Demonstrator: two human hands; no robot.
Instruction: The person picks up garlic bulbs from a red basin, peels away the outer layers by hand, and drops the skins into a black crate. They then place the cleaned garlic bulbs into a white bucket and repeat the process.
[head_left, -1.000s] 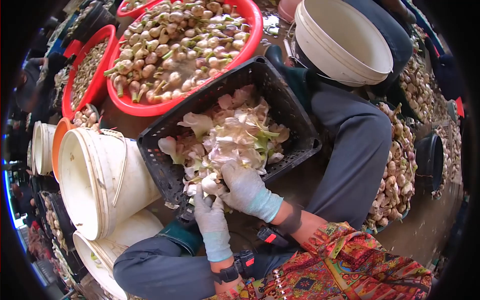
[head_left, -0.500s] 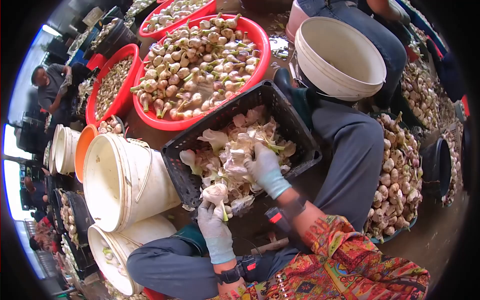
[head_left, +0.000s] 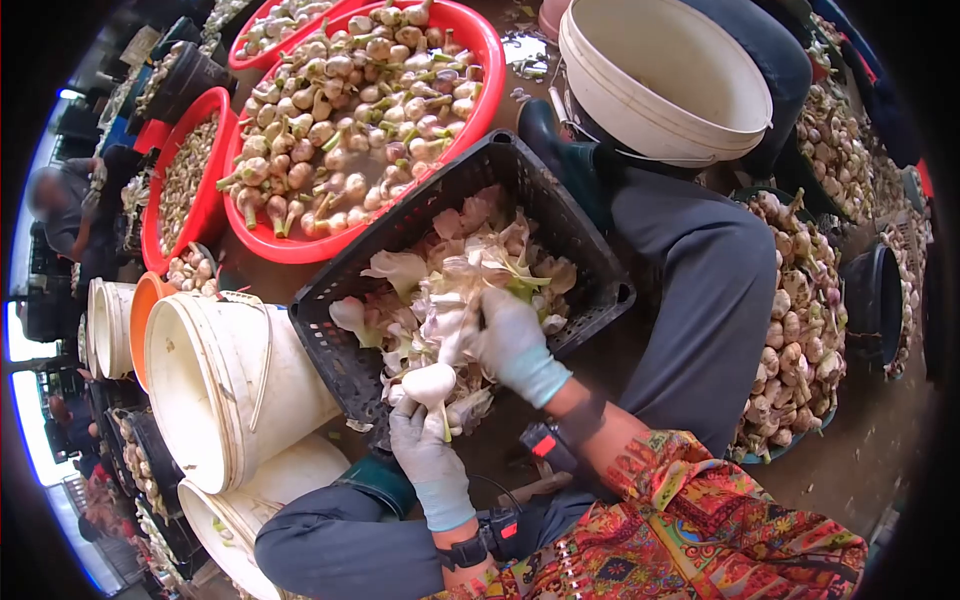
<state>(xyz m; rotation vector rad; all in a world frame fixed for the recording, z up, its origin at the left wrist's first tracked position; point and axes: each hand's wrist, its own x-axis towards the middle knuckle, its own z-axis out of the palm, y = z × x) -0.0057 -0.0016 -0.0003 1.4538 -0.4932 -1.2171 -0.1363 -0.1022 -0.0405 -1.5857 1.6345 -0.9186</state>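
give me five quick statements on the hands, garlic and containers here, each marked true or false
1. The left hand holds a white garlic bulb. True.
2. Both hands are bare. False: both wear pale gloves.
3. The black crate holds loose garlic peelings. True.
4. The right hand is inside the large red basin. False: it is at the black crate, by the peelings.
5. The bulb in the left grip has no stem. False: a short stem shows on it.
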